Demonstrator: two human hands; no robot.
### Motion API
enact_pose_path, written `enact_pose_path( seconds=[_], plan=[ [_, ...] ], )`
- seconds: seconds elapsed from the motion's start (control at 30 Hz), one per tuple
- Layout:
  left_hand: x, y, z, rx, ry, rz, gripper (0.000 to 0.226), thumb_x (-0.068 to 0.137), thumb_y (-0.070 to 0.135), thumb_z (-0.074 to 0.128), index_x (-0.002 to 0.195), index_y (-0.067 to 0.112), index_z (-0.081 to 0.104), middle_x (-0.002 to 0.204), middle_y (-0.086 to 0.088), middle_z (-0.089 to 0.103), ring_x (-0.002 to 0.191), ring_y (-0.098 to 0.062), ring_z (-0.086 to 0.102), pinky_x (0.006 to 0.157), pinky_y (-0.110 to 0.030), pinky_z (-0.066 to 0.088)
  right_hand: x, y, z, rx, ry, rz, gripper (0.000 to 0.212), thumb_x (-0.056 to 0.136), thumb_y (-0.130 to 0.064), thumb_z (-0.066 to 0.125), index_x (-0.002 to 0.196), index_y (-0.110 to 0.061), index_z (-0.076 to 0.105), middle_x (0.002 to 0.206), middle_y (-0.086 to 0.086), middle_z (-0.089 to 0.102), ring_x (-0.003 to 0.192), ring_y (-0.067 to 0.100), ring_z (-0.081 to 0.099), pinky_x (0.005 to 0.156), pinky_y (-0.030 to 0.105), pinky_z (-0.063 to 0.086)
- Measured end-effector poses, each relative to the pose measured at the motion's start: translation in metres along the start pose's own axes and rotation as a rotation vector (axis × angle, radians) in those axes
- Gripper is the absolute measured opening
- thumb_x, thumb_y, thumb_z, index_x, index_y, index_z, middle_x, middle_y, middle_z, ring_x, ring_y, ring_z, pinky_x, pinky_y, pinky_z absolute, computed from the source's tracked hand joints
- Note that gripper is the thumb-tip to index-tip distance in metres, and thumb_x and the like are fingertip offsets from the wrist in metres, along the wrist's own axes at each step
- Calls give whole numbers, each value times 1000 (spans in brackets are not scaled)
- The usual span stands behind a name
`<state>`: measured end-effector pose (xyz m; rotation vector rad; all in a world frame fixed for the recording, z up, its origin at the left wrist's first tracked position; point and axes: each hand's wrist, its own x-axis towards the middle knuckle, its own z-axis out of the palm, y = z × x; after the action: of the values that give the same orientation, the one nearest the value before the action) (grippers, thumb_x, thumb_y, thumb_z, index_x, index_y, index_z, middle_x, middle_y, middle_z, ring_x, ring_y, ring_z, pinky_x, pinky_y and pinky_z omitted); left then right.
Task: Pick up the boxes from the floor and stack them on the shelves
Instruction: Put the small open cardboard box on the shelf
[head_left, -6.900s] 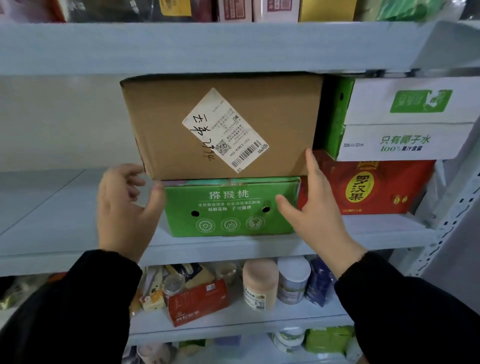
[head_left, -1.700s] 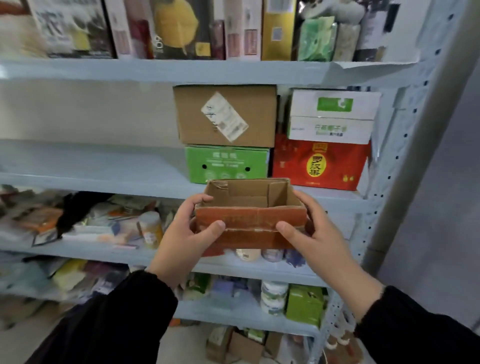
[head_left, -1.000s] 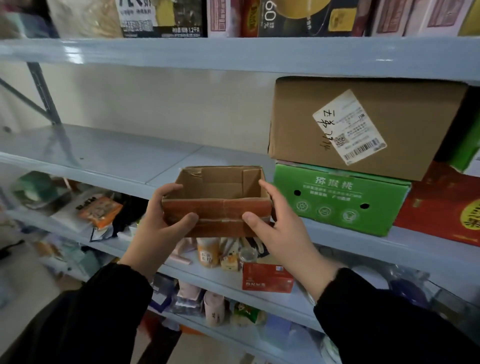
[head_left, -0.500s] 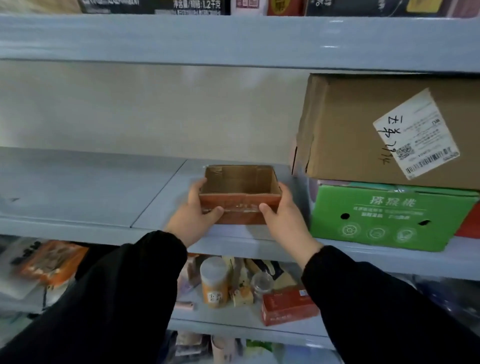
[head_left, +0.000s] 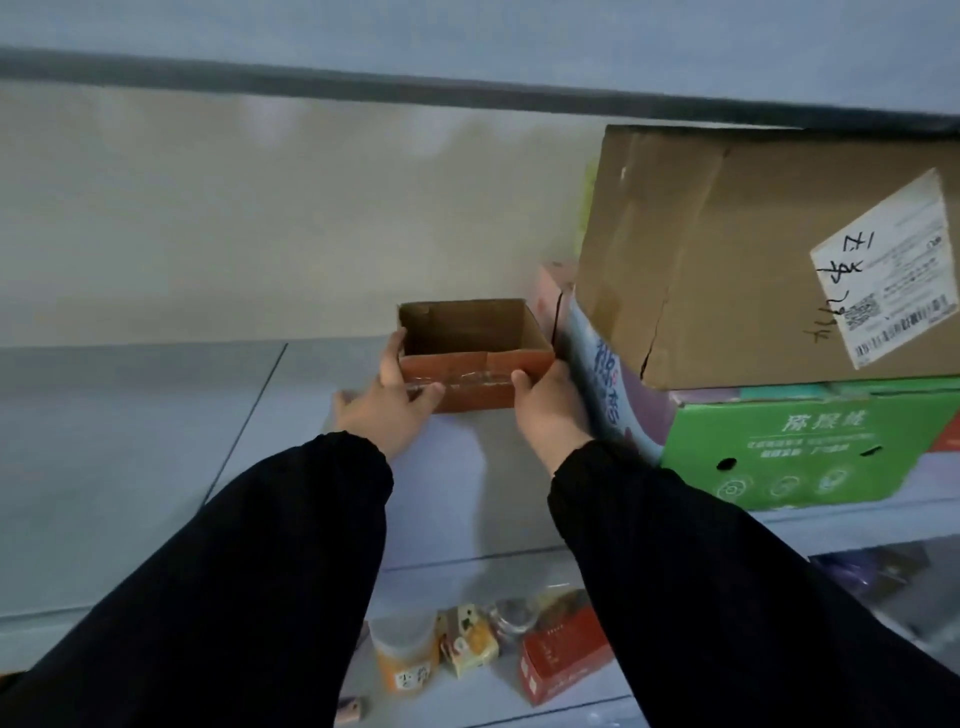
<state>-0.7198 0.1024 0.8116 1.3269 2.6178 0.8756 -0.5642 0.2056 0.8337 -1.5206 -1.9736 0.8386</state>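
Grey metal shelf (head_left: 156, 441) runs across the view w/ a beige wall (head_left: 260, 208) behind it and another shelf edge above. Both arms in black sleeves reach fwd onto it.

Small open-top cardboard box (head_left: 475, 358) sits on the shelf surface between the two hands, toward the back, near the wall. Brown inside, reddish-orange front w/ a strip of clear tape across it. Looks flat on the shelf, upright, nothing visible inside.

Left hand (head_left: 387, 402) is on the box's left end: fingers up along the left side, thumb across the front lower corner. Right hand (head_left: 550, 405) is on the right front corner, thumb on the front face, other fingers hidden round the side. So both hands are closed lightly on the box; how firm the grip is, can't tell.

Just right of the right hand: a green carton (head_left: 810, 447) w/ white print and holes on its front, its left side pale blue and purple. On top of it a big brown cardboard box (head_left: 727, 249) w/ a white shipping label (head_left: 883, 270), tilted, barcode and handwriting on it. Small box is just beside the carton's left side; touching or not, can't tell.

Below the hands, on the next shelf down: an orange jar (head_left: 405, 660) w/ pale lid, a small yellow pack (head_left: 470, 644), a red box (head_left: 563, 660). All a bit blurred.
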Motion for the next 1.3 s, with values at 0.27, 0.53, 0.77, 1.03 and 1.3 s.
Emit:
enact_pose_path(
  seconds=[0.27,0.53,0.77,1.03,1.3],
  plan=[
    [26,0,7,113,-46,66,85,101,61,34,160,31,-19,149,-16,53,137,-33,50,117,-55,24,14,4,14,0,153,-24,69,108,-38,43,161,-6,13,158,17,40,141,37,45,108,42,41],
    [28,1,10,195,-88,70,83,97,65,29,163,25,-3,144,-10,56,143,-28,40,117,-63,18,5,5,14,38,245,-76,74,105,-27,50,160,-4,7,163,20,26,146,36,35,116,40,31],
    [22,4,7,168,-46,41,47,95,59,36,122,21,41,118,-8,63,120,-30,56,114,-64,23,-4,7,12,11,189,-146,56,97,-20,61,142,-10,31,143,15,29,113,33,51,89,28,37],
    [25,0,12,186,-74,55,53,92,59,34,133,27,44,125,-8,61,125,-28,52,115,-66,19,-8,6,10,-188,30,-162,66,94,-39,61,145,-14,29,141,15,35,129,38,44,103,41,40],
    [25,0,12,188,-83,48,54,91,60,35,133,28,45,122,-6,62,124,-28,53,114,-65,23,-7,6,10,-201,17,-166,69,94,-42,60,148,-14,27,143,15,37,132,37,43,104,41,40]
  ],
)
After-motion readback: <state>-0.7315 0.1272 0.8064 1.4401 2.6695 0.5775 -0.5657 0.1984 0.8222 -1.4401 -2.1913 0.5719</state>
